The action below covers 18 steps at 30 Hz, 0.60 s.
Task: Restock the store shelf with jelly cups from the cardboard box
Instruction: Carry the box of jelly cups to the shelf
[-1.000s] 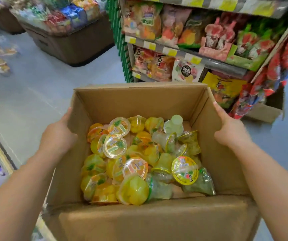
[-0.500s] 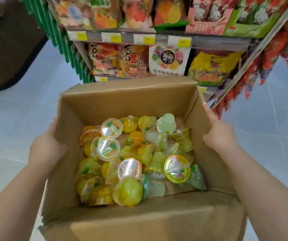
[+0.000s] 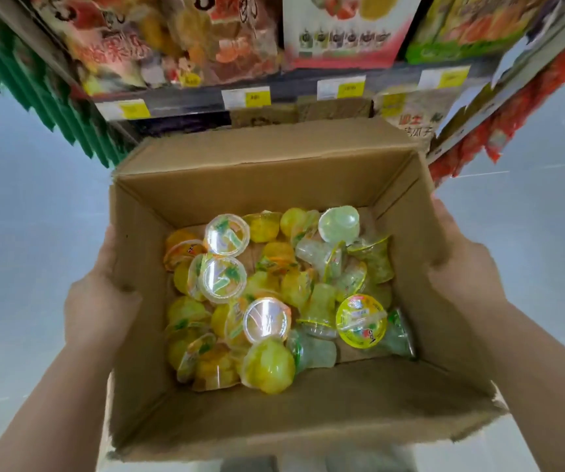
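An open cardboard box [image 3: 274,172] fills the middle of the view, held up in front of the store shelf [image 3: 294,93]. My left hand [image 3: 100,294] grips its left wall and my right hand [image 3: 461,267] grips its right wall; the fingertips are hidden behind the cardboard. Inside lie several jelly cups [image 3: 226,235] in a loose heap, yellow and orange ones on the left, pale green ones [image 3: 339,223] on the right. One cup with a yellow lid [image 3: 361,321] faces up near the right wall.
Bagged and boxed sweets [image 3: 339,28] fill the shelf above a row of yellow price tags [image 3: 247,97]. A brown cardboard tray [image 3: 308,114] shows just behind the box. Green slatted panel [image 3: 36,90] on the left, red hanging packets [image 3: 512,107] on the right, pale floor on both sides.
The box has come closer to the shelf and lower, so the lower shelf edge now sits right above its far wall. Both hands keep their hold on the sides.
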Each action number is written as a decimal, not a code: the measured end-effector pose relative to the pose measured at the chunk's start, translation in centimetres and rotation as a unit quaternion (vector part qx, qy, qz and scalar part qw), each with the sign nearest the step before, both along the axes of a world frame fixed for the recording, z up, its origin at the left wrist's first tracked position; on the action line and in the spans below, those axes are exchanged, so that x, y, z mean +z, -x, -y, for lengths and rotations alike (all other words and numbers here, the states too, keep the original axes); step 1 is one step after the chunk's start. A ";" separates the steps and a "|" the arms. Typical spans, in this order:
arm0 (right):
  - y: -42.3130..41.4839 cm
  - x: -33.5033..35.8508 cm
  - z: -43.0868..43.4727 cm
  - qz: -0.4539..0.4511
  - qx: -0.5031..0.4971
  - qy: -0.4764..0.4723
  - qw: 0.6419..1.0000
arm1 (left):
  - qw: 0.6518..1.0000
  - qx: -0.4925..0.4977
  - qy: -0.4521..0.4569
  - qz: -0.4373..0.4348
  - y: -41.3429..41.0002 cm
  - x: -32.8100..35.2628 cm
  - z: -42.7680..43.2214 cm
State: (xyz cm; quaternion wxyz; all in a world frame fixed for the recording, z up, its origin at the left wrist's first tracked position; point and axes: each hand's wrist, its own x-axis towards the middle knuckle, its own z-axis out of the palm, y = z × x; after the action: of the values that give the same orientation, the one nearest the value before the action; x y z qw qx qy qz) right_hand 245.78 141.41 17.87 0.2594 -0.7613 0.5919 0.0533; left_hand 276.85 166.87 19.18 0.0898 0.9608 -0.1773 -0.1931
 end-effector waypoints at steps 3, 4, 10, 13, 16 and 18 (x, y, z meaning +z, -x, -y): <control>-1.2 -5.6 0.0 -0.002 -0.006 0.011 1.000 | 1.000 0.003 0.014 -0.006 -1.1 -6.3 0.6; -1.5 -7.5 0.0 -0.007 -0.007 0.012 1.000 | 1.000 0.006 0.020 -0.008 -1.3 -8.4 0.8; -2.6 -18.5 0.5 -0.017 -0.012 0.026 0.999 | 0.999 0.008 0.015 -0.030 -2.1 -20.4 1.2; -2.7 -22.9 0.5 -0.020 -0.018 0.026 0.999 | 0.998 0.028 0.026 -0.041 -2.3 -25.1 1.6; -2.7 -26.9 0.4 -0.022 -0.019 0.024 0.999 | 0.999 0.022 0.029 -0.028 -2.4 -29.1 2.0; -2.7 -29.4 0.4 -0.027 -0.018 0.017 0.999 | 0.999 0.011 0.023 -0.020 -2.5 -31.5 2.2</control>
State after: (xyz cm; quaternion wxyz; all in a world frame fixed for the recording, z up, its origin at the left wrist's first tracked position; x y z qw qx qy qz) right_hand 248.48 141.02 -11.52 0.2311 -0.7530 0.6132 0.0593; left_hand 279.36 164.66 -12.32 0.1176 0.9564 -0.1694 -0.2068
